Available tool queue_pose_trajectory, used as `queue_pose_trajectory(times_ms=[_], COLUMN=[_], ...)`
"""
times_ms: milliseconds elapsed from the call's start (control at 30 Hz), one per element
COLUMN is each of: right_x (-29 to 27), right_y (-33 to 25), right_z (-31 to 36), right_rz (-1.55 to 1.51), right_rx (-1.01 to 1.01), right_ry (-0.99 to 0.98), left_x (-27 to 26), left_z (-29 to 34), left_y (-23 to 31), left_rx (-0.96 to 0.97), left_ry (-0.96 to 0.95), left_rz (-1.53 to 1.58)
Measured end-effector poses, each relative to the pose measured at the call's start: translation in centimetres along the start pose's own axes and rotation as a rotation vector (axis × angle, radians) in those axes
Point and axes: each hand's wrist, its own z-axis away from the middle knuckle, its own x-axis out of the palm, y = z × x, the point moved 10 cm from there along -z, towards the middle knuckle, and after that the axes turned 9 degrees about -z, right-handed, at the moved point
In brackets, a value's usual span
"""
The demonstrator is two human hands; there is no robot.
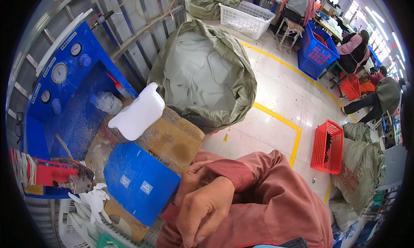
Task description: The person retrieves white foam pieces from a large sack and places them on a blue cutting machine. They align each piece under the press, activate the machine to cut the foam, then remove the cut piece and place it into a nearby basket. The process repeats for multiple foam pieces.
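My left hand is closed at the cuff of my right sleeve, its fingers pressed against the reddish cloth. Just below it, my right hand hangs with fingers curled together, close to my left sleeve; what it may hold is hidden. My forearms cross in front of my body. Left of the hands lies a blue rectangular sheet with two small pale marks, on brown cardboard. A curved, smooth white piece rests at the cardboard's far side, apart from both hands.
A blue machine with gauges stands left, a clear bottle on it. White strips fill a basket below. Ahead is a green sack of white pieces. A red basket and sacks stand right; people sit beyond.
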Motion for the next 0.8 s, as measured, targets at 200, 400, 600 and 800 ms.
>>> queue_pose_trajectory(times_ms=[200,400,600,800], right_x=[-7.6,-35.9,-52.0,-52.0], right_y=[-1.2,-6.5,-13.1,-27.6], right_z=[4.5,24.4,44.2,47.0], right_rz=[0.485,0.697,1.022,1.799], right_rx=[0.216,0.534,0.86,0.645], right_ry=[0.191,1.183,1.618,1.739], left_x=[-3.4,-5.5,-0.2,0.2], left_z=[-0.7,-1.9,-5.6,-7.8], left_y=[1.1,3.0,1.3,3.8], left_rx=[0.02,0.218,0.098,0.064], left_ry=[0.135,0.287,0.011,-0.075], left_rz=[-0.024,-0.056,-0.176,-0.32])
